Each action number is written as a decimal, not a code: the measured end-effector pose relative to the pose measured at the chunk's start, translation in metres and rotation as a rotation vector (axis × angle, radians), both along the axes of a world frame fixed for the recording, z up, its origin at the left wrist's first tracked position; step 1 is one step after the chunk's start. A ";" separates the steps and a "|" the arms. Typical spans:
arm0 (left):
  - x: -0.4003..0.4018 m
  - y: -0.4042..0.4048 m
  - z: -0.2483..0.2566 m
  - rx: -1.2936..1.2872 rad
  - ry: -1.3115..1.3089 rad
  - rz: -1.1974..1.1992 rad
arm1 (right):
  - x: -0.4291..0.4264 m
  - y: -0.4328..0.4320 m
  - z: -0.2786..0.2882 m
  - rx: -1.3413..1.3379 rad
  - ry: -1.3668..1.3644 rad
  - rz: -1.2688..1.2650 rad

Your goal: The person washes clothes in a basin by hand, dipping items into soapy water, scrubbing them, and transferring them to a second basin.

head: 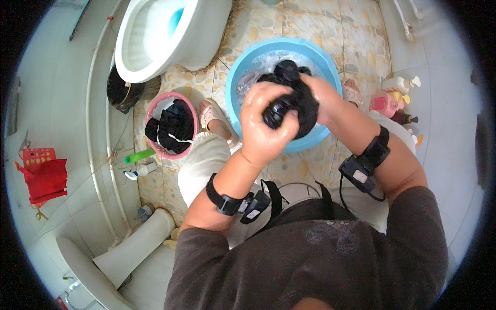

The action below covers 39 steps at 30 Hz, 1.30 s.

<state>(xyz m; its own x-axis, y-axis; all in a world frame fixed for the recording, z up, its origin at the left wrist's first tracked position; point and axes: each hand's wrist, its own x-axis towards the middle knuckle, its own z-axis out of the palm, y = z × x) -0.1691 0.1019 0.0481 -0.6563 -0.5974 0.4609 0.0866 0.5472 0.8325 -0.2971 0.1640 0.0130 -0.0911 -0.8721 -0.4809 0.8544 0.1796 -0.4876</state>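
A bunched, wet black garment [306, 104] is held up over a light blue plastic basin [331, 64]. My left hand [267, 116] grips its near side, with a wad of cloth bulging between the thumb and fingers. On the far right side, my right hand [323, 99] is closed around the same cloth, its fingers largely hidden. Soapy water [248, 83] with white foam lies in the basin beneath. More dark cloth sticks out beyond my hands, and I cannot tell whether it touches the water. Both hands look wet.
Left of the basin stands a pink basket [151, 106] with dark clothes [176, 126]. A green bottle [139, 155] and a spray bottle [145, 169] lie beside it. The toilet [155, 42] is at upper left. Several bottles [397, 84] line the right wall. My feet flank the basin.
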 end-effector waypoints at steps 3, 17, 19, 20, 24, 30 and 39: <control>0.004 0.008 0.008 -0.160 -0.018 -0.224 | 0.009 0.014 -0.008 -0.125 -0.308 0.125; 0.021 0.030 0.003 -0.271 -0.221 -0.660 | 0.025 0.052 -0.046 -0.169 1.013 0.949; 0.019 0.028 -0.001 -0.264 -0.207 -0.688 | 0.025 0.065 -0.093 -0.147 0.703 0.674; 0.017 0.028 -0.001 -0.255 -0.238 -0.676 | 0.026 0.069 -0.114 -0.142 0.541 0.539; 0.013 0.006 -0.024 -0.122 -0.332 -0.407 | 0.020 0.039 -0.080 -0.050 -0.095 0.199; 0.038 -0.059 -0.066 1.259 0.060 0.288 | 0.017 0.003 -0.022 0.429 0.396 0.157; 0.171 -0.179 -0.116 1.349 0.527 0.638 | 0.017 0.006 -0.009 0.239 0.500 0.306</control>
